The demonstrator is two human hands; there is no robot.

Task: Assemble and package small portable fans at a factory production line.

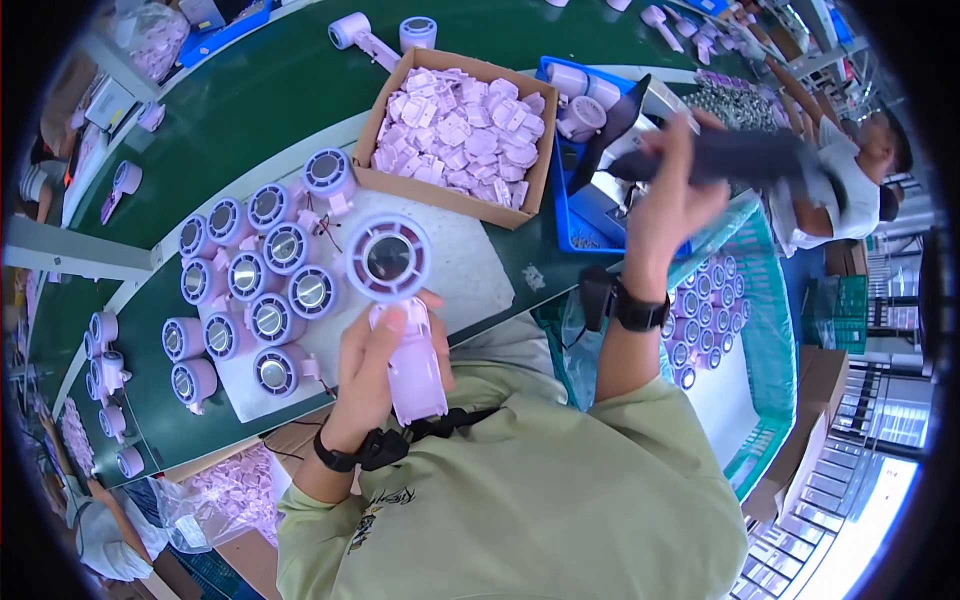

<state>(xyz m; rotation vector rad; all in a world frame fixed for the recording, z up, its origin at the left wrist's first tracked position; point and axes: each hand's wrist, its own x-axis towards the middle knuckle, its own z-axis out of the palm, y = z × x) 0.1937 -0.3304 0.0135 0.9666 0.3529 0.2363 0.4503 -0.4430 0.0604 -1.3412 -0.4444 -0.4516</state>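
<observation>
My left hand (367, 362) is closed round the pink handle of a handheld fan (418, 372), whose round lilac head with a dark centre points away from me. My right hand (668, 205) grips a black power screwdriver (750, 157), smeared by motion, above a blue bin (568, 226). Its narrow end points left; the tip is hard to make out. Left of the held fan, several lilac fan heads (272, 317) stand in rows on a white sheet (470, 275). Some have thin wires attached.
A cardboard box (455, 202) of pink plastic parts stands beyond my left hand. At my right is a green crate (775, 405) holding more fan heads. A green conveyor (260, 110) curves past the far side. Other people work at the left and right rims.
</observation>
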